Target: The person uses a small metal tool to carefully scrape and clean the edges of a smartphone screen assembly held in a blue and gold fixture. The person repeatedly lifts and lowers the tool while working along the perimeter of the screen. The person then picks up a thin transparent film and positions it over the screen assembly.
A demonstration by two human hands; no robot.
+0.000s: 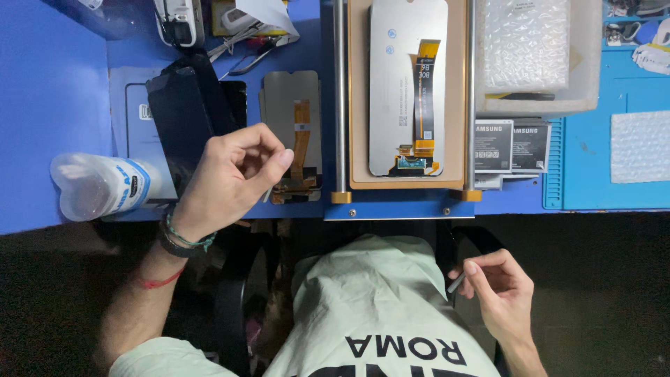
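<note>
Blue bench [49, 105], bottle [98, 185] beside screens [293, 132]

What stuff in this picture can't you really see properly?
- Head view: the left hand curls its fingers, hiding whether it pinches anything.
- The right hand holds a thin grey tool; its fingers hide most of it, so its kind is unclear.
- The small phone screen has its lower left corner behind the left hand.
- The tools at the top edge are cut off and tangled.
- The bubble wrap blurs whatever the white tray holds.
</note>
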